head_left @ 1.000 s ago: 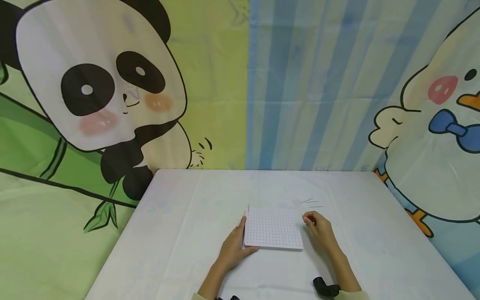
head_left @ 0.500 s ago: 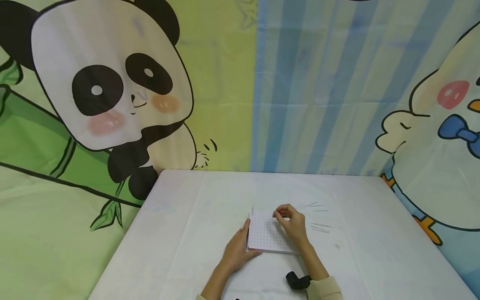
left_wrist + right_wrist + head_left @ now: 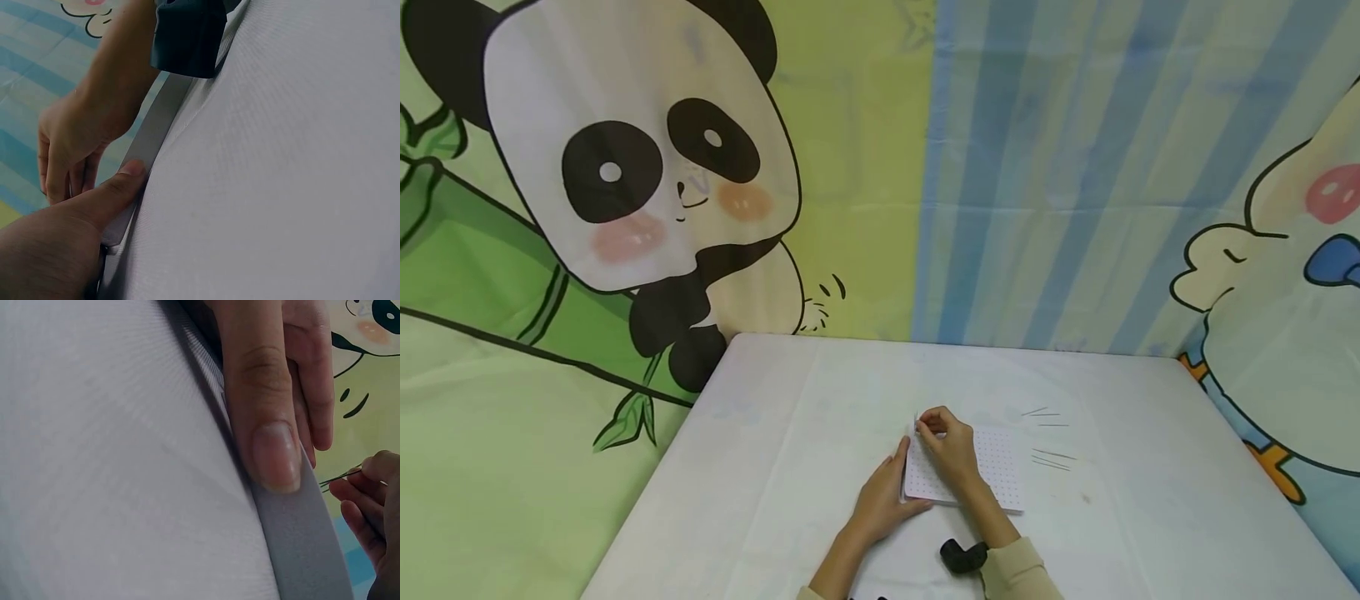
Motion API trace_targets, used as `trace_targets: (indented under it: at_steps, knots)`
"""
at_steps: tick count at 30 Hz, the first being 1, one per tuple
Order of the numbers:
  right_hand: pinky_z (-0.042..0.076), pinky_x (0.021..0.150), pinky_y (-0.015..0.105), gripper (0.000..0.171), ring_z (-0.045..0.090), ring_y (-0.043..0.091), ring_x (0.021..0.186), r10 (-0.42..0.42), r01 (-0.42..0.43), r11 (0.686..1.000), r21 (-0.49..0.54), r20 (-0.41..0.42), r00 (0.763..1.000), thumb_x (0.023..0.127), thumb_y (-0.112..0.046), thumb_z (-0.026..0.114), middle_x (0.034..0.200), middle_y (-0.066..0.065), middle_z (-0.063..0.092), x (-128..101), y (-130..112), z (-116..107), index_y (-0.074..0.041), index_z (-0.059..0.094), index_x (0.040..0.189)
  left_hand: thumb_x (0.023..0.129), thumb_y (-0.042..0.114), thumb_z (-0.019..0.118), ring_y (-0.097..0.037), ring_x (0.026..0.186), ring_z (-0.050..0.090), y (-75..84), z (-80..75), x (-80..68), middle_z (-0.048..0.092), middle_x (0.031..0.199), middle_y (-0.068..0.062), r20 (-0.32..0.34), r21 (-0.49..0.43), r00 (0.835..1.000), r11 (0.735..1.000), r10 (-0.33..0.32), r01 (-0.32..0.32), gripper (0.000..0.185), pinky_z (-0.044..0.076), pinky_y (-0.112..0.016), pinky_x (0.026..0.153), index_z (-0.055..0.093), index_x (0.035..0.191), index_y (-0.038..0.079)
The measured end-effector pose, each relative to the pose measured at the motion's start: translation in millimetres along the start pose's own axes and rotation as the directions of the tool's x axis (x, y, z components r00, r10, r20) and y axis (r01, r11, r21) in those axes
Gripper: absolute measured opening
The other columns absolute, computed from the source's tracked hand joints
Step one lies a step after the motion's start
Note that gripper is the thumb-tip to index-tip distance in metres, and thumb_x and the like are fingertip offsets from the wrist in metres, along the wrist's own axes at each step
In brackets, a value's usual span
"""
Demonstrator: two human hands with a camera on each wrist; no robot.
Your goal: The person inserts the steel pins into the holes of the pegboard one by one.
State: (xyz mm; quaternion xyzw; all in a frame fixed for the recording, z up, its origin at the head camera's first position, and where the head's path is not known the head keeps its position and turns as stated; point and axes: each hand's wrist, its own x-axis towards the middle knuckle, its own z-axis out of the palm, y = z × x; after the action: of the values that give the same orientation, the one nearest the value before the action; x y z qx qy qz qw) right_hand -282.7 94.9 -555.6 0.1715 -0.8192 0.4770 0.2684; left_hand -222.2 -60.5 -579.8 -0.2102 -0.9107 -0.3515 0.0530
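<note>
A white board dotted with small holes [image 3: 996, 467] lies flat on the white table. My left hand [image 3: 883, 493] rests against its near-left corner, thumb [image 3: 269, 431] pressed straight along the board's edge [image 3: 300, 550]. My right hand [image 3: 946, 442] reaches across the board to its far-left corner, where its fingertips [image 3: 369, 481] pinch a thin metal pin [image 3: 340, 477]. A pin stands at that corner [image 3: 917, 419]. In the left wrist view the left thumb [image 3: 115, 190] lies on the board's side [image 3: 156, 125], with the right hand [image 3: 65, 150] just behind it.
Several loose pins lie on the table right of the board, one group further back [image 3: 1045, 413] and another closer [image 3: 1054, 459]. The table [image 3: 1150, 517] is covered in white cloth. Cartoon panda and duck curtains hang close behind it and at both sides.
My right hand moved from the board's right edge leftward across the board to its far-left corner, carrying a pin. The left hand kept its place.
</note>
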Motion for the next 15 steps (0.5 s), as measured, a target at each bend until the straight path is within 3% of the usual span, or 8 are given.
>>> trace_targets:
  at_steps: [15]
  knots:
    - [0.052, 0.059, 0.019, 0.008, 0.063, 0.005, 0.065, -0.060, 0.061, 0.998, -0.028, 0.044, 0.997, 0.083, -0.007, 0.068, 0.076, -0.002, 0.067, 0.0, 9.1, 6.8, -0.009, 0.062, 0.087, 0.073, 0.053, 0.070, -0.030, 0.123, 0.044, -1.2, 0.8, 0.7, 0.040, 0.142, -0.009, -0.010, -0.004, 1.000, 1.000, 0.012, -0.012, 0.104, 0.041, -0.043, 0.096, 0.015, 0.148, 0.008]
